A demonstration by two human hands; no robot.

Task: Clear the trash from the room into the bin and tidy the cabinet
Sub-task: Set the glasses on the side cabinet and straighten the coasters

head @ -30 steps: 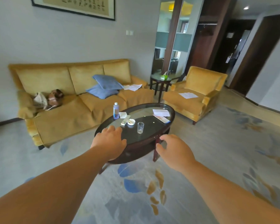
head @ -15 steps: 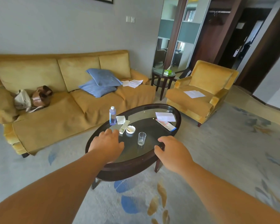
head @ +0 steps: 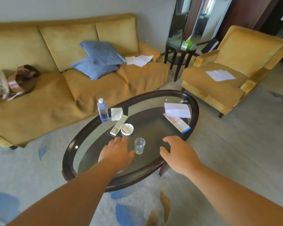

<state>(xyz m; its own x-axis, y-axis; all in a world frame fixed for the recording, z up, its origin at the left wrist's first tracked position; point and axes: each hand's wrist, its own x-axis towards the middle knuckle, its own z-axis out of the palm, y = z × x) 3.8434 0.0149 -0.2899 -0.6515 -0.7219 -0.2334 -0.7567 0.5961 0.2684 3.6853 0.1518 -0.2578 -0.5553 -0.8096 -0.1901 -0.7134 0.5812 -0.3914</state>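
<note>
An oval glass coffee table (head: 195, 115) carries a water bottle (head: 103, 110), a folded white paper (head: 116, 113), a remote (head: 119, 125), a white ashtray (head: 127, 129), an empty drinking glass (head: 139, 145), a white sheet (head: 177, 110) and a flat box (head: 176, 122). My left hand (head: 117, 152) hovers over the glass top just left of the drinking glass, fingers relaxed and empty. My right hand (head: 178, 154) hovers to the right of the glass, fingers loosely spread, holding nothing. More papers lie on the sofa (head: 139, 60) and on the armchair seat (head: 220, 75).
A yellow sofa (head: 59, 88) with two blue cushions (head: 101, 59) and bags (head: 15, 80) stands behind the table. A yellow armchair (head: 235, 51) is at the right, a small round side table (head: 180, 48) with a green tissue pack between them. Patterned carpet surrounds the table.
The view has closed in on the coffee table. Both hands have moved forward from the near rim to over the glass top, on either side of the drinking glass.
</note>
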